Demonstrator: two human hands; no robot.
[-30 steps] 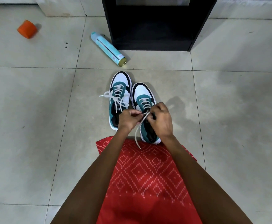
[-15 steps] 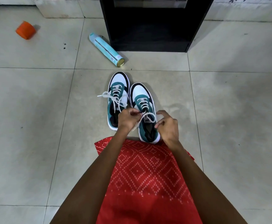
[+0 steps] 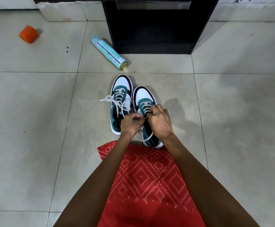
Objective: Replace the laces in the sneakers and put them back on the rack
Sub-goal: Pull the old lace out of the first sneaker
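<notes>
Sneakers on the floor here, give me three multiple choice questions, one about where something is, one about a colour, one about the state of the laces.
1. Where does the spray can lie?
A. On the tile floor left of the black rack
B. Inside the rack
C. On the red cloth

2. What colour is the small roll at far left?
A. Blue
B. Orange
C. Green

3. Which sneaker is being laced by hand?
A. Neither
B. The left sneaker
C. The right sneaker

Answers: 1 A, the can rests on tile beside the rack's left front corner. 2 B, it is plainly orange. 3 C, the left hand and right hand pinch its lace, while the other shoe's bow lies untouched.
</notes>
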